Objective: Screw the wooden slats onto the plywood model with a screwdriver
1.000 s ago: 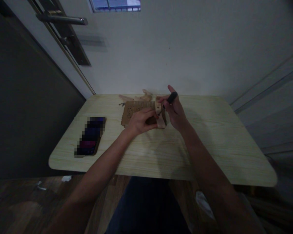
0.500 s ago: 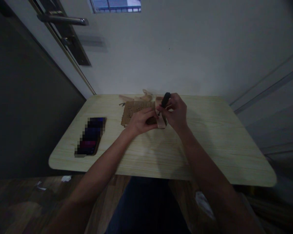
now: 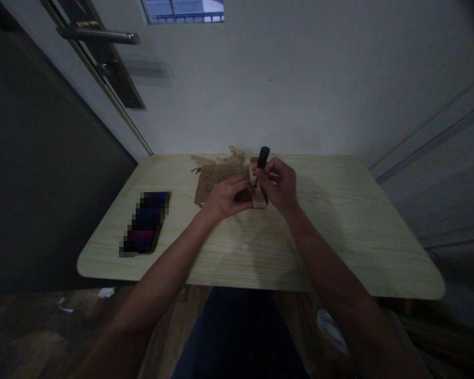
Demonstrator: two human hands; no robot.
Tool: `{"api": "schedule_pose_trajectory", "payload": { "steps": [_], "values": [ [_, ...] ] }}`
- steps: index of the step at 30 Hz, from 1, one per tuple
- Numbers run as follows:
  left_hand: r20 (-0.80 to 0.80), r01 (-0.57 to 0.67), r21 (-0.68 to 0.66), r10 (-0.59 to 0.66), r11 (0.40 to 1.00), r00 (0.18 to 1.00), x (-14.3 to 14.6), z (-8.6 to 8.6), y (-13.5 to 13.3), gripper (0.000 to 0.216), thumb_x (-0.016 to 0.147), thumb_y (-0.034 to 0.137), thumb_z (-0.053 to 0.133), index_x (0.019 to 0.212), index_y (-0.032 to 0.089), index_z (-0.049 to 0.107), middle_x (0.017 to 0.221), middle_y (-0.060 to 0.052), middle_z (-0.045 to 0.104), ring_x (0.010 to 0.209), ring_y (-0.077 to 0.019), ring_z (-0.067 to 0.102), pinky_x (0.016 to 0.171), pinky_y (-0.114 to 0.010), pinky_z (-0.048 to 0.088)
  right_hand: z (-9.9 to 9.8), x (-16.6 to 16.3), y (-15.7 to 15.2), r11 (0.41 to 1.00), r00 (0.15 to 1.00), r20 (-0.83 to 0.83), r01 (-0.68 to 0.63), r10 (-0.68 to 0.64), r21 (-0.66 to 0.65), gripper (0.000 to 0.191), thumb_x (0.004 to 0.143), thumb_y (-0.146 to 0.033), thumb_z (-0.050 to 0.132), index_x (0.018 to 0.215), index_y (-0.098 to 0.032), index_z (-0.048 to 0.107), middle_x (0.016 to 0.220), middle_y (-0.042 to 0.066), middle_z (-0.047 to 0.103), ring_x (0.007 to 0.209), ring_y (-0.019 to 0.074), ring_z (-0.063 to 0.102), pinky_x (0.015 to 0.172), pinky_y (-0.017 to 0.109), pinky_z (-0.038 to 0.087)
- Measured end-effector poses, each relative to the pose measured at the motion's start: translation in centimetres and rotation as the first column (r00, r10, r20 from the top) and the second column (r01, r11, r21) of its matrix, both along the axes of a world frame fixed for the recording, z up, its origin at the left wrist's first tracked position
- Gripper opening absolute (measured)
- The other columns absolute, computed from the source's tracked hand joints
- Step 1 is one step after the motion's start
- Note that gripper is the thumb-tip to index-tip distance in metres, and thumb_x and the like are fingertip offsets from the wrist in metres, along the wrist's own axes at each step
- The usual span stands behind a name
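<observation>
My right hand (image 3: 281, 184) is closed around a screwdriver (image 3: 263, 157) with a black handle, its thin shaft pointing down. The tip meets a pale wooden piece (image 3: 259, 198), though the exact contact is too small to make out. With thumb and fingers my left hand (image 3: 229, 198) grips that wooden piece from its left side. Beneath lies a brown cardboard sheet (image 3: 205, 181) pricked with many small holes. A few small dark screws or nails (image 3: 196, 170) lie by its far left corner. Behind it are more pale wooden pieces (image 3: 234, 158).
The pale wood-grain table (image 3: 359, 252) stands against a white door (image 3: 300, 79) with a metal handle (image 3: 98, 36). A phone (image 3: 145, 223) lies on the table's left side. Scraps of white paper (image 3: 106, 292) are on the floor.
The screwdriver is more upright, and my right hand has shifted slightly left and turned its grip lower on the handle. My left hand keeps its place on the wooden piece.
</observation>
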State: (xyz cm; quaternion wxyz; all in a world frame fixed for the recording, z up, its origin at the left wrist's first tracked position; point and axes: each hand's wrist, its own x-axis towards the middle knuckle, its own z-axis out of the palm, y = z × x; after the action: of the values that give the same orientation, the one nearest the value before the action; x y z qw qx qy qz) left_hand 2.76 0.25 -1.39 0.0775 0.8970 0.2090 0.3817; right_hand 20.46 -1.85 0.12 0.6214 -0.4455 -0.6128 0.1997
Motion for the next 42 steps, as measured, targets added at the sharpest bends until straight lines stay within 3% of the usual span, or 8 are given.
{"api": "schedule_pose_trajectory", "payload": {
  "steps": [9,20,29,34,39,42],
  "values": [
    [-0.005,0.004,-0.015,-0.004,1.000,1.000,-0.1,0.0,0.0,0.030,0.091,0.049,0.066,0.095,0.020,0.065,0.092,-0.005,0.069,0.084,-0.0187,0.068,0.069,-0.028,0.052,-0.3,0.2,0.3,1.000,0.998,-0.055,-0.020,0.019,-0.021,0.049,0.077,-0.063,0.073,0.092,-0.028,0.041,0.078,-0.005,0.064,0.062,0.0109,0.065,0.046,0.020,0.044],
    [-0.009,-0.005,-0.049,0.004,0.999,1.000,-0.1,0.0,-0.1,0.031,0.090,0.051,0.066,0.094,0.020,0.065,0.094,-0.005,0.069,0.088,-0.0192,0.068,0.073,-0.029,0.053,-0.7,0.4,0.9,0.988,0.989,0.058,0.130,-0.134,0.079,0.056,0.077,-0.067,0.072,0.112,-0.028,0.052,0.077,-0.004,0.060,0.058,0.0109,0.057,0.045,0.022,0.043],
    [-0.002,-0.001,-0.026,0.001,1.000,1.000,0.0,-0.2,0.0,0.032,0.092,0.050,0.065,0.095,0.019,0.065,0.093,-0.006,0.068,0.085,-0.0194,0.067,0.072,-0.029,0.053,-0.4,0.8,0.6,0.999,0.994,0.099,-0.047,0.046,0.005,0.056,0.092,-0.068,0.051,0.130,-0.027,0.056,0.106,0.007,0.075,0.086,0.0182,0.072,0.059,0.026,0.053],
    [-0.020,-0.016,-0.033,0.015,0.999,1.000,-0.1,-0.2,0.0,0.032,0.091,0.051,0.065,0.096,0.019,0.066,0.092,-0.006,0.068,0.085,-0.0190,0.067,0.072,-0.028,0.052,0.2,1.1,0.5,0.994,0.990,0.096,-0.102,0.105,-0.038,0.058,0.088,-0.070,0.055,0.123,-0.024,0.062,0.103,0.007,0.077,0.085,0.0185,0.072,0.050,0.024,0.046],
    [-0.016,-0.012,-0.028,0.012,1.000,1.000,-0.2,-0.1,-0.1,0.030,0.091,0.049,0.066,0.096,0.020,0.066,0.093,-0.005,0.069,0.086,-0.0188,0.067,0.072,-0.028,0.052,0.8,0.8,0.4,0.998,1.000,0.029,0.008,-0.006,-0.054,0.049,0.073,-0.066,0.076,0.098,-0.024,0.068,0.089,0.002,0.076,0.063,0.0121,0.060,0.044,0.022,0.038],
    [-0.008,-0.004,-0.031,0.004,1.000,1.000,-0.1,-0.1,-0.1,0.030,0.092,0.050,0.065,0.096,0.020,0.065,0.093,-0.005,0.068,0.086,-0.0188,0.067,0.072,-0.029,0.053,0.9,0.7,0.4,0.997,0.999,0.026,0.049,-0.048,-0.058,0.046,0.071,-0.063,0.078,0.093,-0.024,0.071,0.080,-0.001,0.072,0.056,0.0090,0.051,0.045,0.021,0.039]
  ]
}}
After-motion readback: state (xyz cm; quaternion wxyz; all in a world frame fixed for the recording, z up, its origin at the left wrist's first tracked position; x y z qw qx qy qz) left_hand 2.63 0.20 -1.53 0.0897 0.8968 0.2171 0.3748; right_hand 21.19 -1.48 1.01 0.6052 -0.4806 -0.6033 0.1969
